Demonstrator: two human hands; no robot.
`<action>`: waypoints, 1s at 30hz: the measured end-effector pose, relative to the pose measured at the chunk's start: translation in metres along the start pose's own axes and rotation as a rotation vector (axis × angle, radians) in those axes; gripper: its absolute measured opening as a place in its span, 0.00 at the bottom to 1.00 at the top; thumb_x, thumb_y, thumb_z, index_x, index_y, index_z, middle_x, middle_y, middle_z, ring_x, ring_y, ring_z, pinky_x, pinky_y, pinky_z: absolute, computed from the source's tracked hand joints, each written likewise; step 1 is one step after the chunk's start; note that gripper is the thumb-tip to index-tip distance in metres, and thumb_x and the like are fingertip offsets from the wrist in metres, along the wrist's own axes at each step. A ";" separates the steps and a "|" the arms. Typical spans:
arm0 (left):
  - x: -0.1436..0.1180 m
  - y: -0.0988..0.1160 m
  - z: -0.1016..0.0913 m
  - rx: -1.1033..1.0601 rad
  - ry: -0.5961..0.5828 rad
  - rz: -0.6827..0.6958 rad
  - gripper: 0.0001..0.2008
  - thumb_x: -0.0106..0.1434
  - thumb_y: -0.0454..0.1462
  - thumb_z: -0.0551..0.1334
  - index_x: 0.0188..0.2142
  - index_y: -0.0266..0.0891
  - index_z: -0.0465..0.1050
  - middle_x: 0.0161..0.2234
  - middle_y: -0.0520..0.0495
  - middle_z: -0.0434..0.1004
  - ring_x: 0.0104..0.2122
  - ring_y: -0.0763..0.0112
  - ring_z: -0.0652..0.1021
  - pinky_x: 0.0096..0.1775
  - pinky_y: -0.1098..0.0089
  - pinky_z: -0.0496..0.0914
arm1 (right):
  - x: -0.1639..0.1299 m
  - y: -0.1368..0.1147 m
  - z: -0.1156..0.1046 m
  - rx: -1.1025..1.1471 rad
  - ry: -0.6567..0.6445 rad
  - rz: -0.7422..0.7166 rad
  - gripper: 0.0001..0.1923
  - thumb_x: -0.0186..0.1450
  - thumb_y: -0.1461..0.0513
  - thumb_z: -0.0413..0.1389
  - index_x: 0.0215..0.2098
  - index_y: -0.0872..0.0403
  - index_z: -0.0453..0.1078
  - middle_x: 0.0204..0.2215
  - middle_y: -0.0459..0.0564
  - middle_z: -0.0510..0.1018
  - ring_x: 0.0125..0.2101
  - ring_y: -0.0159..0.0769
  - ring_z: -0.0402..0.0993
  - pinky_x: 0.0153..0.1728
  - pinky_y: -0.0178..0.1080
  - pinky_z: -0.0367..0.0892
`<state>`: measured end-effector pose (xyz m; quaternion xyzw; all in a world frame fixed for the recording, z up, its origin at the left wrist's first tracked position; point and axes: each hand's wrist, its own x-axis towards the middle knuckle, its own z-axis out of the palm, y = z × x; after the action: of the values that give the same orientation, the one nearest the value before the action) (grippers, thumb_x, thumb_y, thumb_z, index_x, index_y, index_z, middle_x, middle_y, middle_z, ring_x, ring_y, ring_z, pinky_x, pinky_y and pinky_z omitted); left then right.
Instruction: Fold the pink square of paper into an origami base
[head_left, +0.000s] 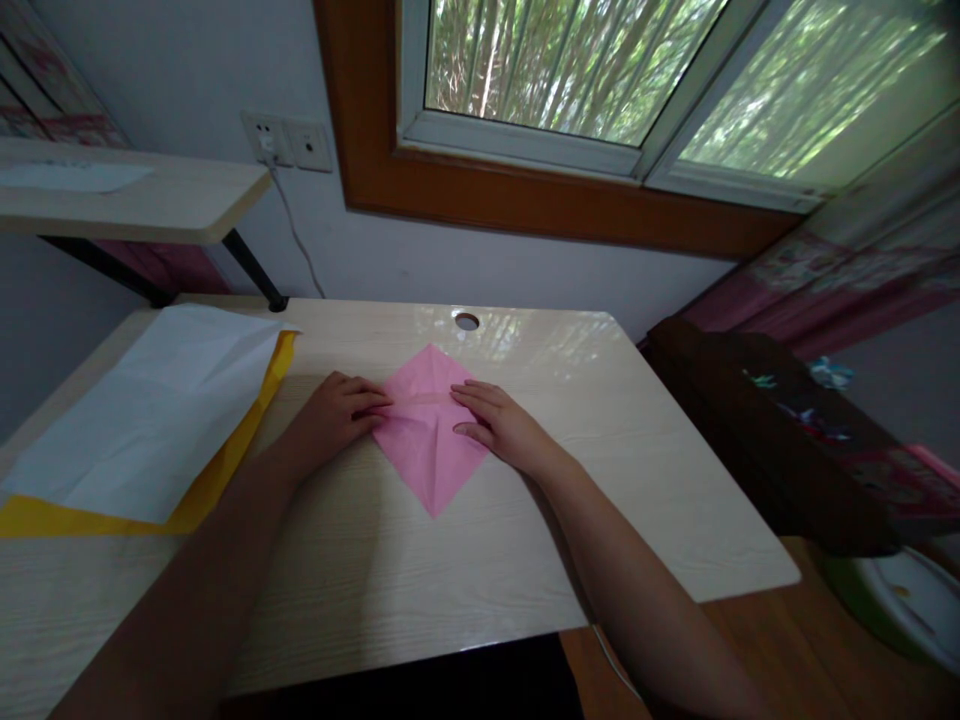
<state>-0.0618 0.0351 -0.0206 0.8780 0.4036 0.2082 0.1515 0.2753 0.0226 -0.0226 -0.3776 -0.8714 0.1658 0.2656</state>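
left hand, right hand, flat on pink paper

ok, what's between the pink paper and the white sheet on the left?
The left hand, fingers on the pink paper; past it only bare desk up to the white sheet. Head view.

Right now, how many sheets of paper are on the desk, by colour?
Pink paper, folded, under the fingertips of the left hand and right hand: 1
White sheet: 1
Yellow sheet, mostly under the white one: 1
Total: 3
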 end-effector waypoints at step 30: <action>0.009 0.027 0.011 -0.048 0.104 -0.036 0.09 0.68 0.38 0.62 0.41 0.48 0.84 0.44 0.49 0.84 0.43 0.60 0.78 0.49 0.58 0.70 | 0.007 -0.006 0.003 0.047 0.045 -0.005 0.17 0.71 0.55 0.59 0.57 0.46 0.77 0.53 0.54 0.82 0.54 0.46 0.77 0.58 0.53 0.70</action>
<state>-0.0333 0.0241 -0.0164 0.8546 0.4217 0.2604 0.1549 0.2662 0.0235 -0.0201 -0.3727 -0.8621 0.1771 0.2942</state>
